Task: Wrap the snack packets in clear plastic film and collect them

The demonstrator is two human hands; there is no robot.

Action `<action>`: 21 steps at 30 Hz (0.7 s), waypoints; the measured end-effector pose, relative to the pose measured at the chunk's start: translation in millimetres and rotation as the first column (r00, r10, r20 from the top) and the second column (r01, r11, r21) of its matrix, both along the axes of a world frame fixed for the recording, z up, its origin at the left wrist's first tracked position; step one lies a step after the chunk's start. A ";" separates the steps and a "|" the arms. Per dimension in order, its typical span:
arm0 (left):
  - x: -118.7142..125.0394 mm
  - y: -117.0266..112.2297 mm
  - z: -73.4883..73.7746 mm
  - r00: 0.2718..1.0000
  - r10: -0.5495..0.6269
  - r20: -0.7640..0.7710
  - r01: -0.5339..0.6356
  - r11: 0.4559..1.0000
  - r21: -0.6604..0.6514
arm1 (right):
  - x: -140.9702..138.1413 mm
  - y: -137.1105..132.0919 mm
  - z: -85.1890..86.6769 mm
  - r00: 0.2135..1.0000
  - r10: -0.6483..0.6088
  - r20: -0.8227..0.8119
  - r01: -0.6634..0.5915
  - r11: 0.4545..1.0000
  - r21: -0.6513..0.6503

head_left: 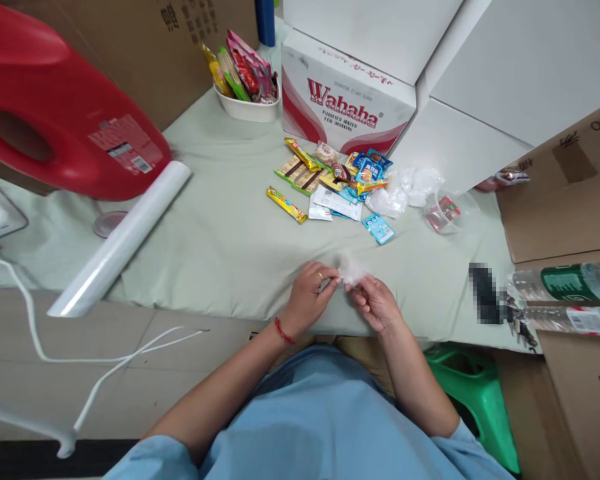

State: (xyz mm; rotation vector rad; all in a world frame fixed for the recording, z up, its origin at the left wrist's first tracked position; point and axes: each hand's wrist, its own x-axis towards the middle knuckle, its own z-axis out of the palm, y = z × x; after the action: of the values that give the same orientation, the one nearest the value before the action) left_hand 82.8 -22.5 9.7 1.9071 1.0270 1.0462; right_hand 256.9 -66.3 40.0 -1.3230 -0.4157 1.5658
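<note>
Between my hands is a small crumpled piece of thin clear plastic (351,270), held just above the pale green cloth. My left hand (313,290) pinches its left edge between thumb and fingertips. The fingers of my right hand (375,300) are curled, with the thumb and forefinger closed on the plastic's lower right side. Beyond them lies a blue packet (379,229), and to its left a yellow wrapped snack bar (287,204). A pile of small snack packets (340,173) sits farther back. Crumpled clear plastic bags (405,190) lie against the pile's right side.
A white bowl (250,110) of packets and a Wahaha carton (347,100) stand at the back. On the left are a red jug (65,127) and a plastic-film roll (125,237). A clear cup (445,212) and water bottles (570,281) are at right.
</note>
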 end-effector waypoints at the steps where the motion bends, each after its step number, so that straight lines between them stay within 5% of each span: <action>1: 0.2 1.4 -0.9 0.999 0.029 0.016 -0.028 0.999 -0.017 | -0.2 -1.8 1.8 0.999 -0.021 0.043 0.020 0.999 0.033; 6: -0.1 -0.8 -1.8 0.993 0.039 0.111 -0.024 0.992 -0.126 | 2.8 -6.8 2.7 0.950 -0.028 0.310 -0.029 0.984 0.175; 9: -2.4 -4.4 -0.8 0.963 0.070 0.260 0.013 0.952 -0.305 | 7.2 -3.6 -1.1 0.934 -0.069 0.350 0.008 0.985 0.175; 13: -10.9 -0.1 2.8 0.803 0.350 0.482 0.044 0.772 -0.634 | 19.2 -0.7 0.8 0.969 -0.147 0.199 0.119 0.982 0.149; 17: -18.9 6.9 11.2 0.659 0.488 0.572 0.206 0.615 -0.761 | 30.0 -5.6 2.3 0.984 -0.069 0.167 0.044 0.988 0.145; 21: -18.2 6.4 18.3 0.644 0.488 0.589 0.279 0.567 -0.775 | 36.6 -14.8 -5.4 0.947 -0.080 0.311 -0.001 0.967 0.253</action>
State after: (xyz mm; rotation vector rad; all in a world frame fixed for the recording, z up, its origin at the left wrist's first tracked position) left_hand 64.6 -16.1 28.0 0.4715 0.8653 1.0133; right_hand 293.5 -81.1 34.6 -1.3777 -0.7590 1.2188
